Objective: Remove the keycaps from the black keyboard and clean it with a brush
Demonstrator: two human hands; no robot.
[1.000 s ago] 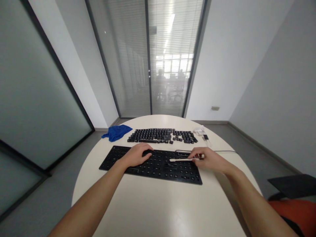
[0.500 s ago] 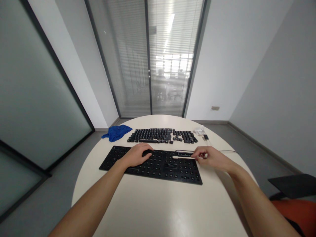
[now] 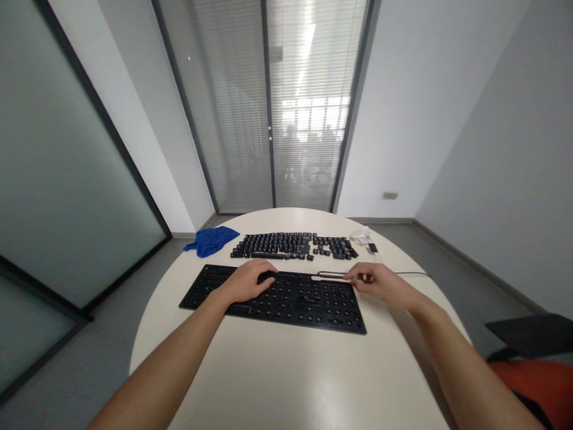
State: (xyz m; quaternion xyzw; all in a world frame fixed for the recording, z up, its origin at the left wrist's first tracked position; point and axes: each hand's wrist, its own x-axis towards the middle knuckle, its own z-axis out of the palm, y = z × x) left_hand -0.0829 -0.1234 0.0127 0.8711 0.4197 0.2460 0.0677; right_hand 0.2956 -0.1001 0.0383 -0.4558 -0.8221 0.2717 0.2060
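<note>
A black keyboard (image 3: 293, 307) with its keycaps off lies slightly aslant on the table, its switches bare. My left hand (image 3: 248, 280) rests on the left-middle part of it, thumb and fingers apart, fingertips near the far edge. Between thumb and fingers of my right hand (image 3: 369, 280) is a thin cotton swab (image 3: 317, 278). Its white tip points left over the far right edge of the keyboard. The closed fingers hide the other end of the swab.
Black keycaps (image 3: 273, 245) lie laid out in rows beyond the keyboard. A blue cloth (image 3: 212, 242) is at the far left. At the far right are crumpled white tissue (image 3: 359, 237), a small black plug (image 3: 372, 248) and a cable (image 3: 414, 274). A red-seated chair (image 3: 537, 382) stands right.
My right hand has moved slightly away from me and left, carrying the cotton swab to the keyboard's far edge. My left hand has stayed in place.
</note>
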